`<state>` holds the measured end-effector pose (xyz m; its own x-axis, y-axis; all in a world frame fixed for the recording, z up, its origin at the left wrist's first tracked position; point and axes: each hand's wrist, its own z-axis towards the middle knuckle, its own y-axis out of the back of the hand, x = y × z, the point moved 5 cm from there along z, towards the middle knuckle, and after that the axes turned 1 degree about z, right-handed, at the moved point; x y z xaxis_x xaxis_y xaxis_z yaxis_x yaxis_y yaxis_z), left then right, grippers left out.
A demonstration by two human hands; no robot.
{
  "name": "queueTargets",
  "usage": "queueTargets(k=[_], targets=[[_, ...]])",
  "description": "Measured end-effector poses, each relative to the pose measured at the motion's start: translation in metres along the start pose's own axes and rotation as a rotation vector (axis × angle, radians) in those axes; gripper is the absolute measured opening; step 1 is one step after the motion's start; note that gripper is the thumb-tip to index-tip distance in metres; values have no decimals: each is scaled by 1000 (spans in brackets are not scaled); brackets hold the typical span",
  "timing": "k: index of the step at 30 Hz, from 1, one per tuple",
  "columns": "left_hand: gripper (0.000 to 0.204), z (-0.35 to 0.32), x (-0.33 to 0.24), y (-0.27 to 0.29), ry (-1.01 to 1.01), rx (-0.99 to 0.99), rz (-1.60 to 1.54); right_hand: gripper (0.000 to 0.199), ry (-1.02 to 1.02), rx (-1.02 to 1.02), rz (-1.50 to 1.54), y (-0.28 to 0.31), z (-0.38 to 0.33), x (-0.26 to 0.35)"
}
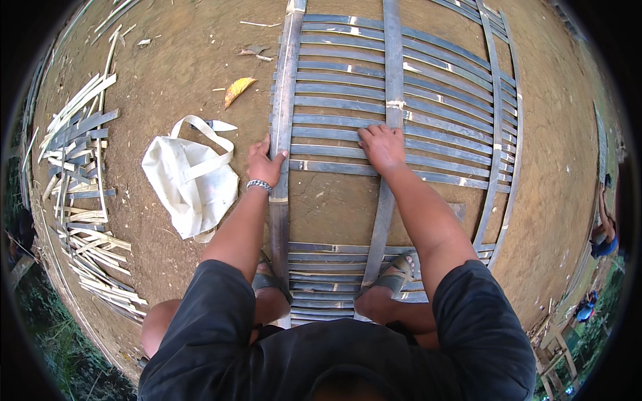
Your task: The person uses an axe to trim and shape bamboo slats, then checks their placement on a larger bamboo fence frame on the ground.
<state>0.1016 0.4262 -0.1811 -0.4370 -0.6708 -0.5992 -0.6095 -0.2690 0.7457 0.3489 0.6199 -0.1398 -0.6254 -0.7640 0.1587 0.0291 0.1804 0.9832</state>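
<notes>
A panel of split bamboo lies on the ground ahead of me, thin grey-blue slats point(340, 107) crossing long rails. Along its left side runs a bamboo rail point(283, 100). My left hand point(265, 166), with a chain bracelet at the wrist, is closed on this rail's outer edge, thumb on top. My right hand point(383, 147) rests where the middle bamboo rail point(393, 60) meets a bamboo slat point(326, 133), its fingers curled over that slat near the crossing. Below my hands the rails show a gap between slats, then more slats point(321, 267) between my sandalled feet.
A white cloth bag point(194, 184) lies on the dirt at left, a knife point(217, 125) by its strap. Further left are heaps of cut bamboo strips point(100, 267). A yellow leaf point(239, 91) lies beyond the bag. Another person point(605, 234) is at the far right edge.
</notes>
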Motion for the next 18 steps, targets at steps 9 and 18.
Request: queueTargets(k=[9, 18], targets=[[71, 0, -4, 1, 25, 3, 16, 20, 6, -48, 57, -1, -1, -3], [65, -14, -6, 3, 140, -101, -55, 25, 132, -86, 145, 0, -21, 16]])
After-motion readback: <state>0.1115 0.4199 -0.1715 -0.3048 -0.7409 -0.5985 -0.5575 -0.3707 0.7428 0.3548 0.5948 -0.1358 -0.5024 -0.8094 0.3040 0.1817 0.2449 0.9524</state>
